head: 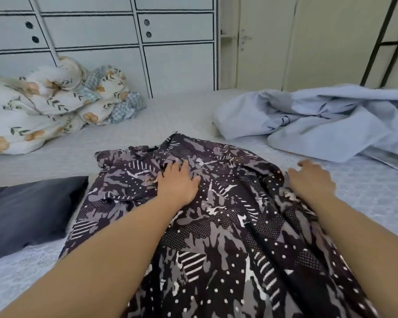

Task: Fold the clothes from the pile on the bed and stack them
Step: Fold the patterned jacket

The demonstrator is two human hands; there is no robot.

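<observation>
The dark patterned cotton garment [216, 214] lies on the bed [147, 115], its long axis running away from the person. The left hand [177, 182] presses flat on its upper part; the right hand [310, 177], open, rests at its right edge, nearer the light blue crumpled clothes [319, 125].

Both forearms are bare to the hands, with no sleeves, rings or watch.

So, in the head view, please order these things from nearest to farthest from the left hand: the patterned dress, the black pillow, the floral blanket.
From the left hand:
1. Patterned dress: directly under the hand, touching it.
2. Black pillow: to the left, on the bed's near side.
3. Floral blanket: far left, by the drawers.
</observation>
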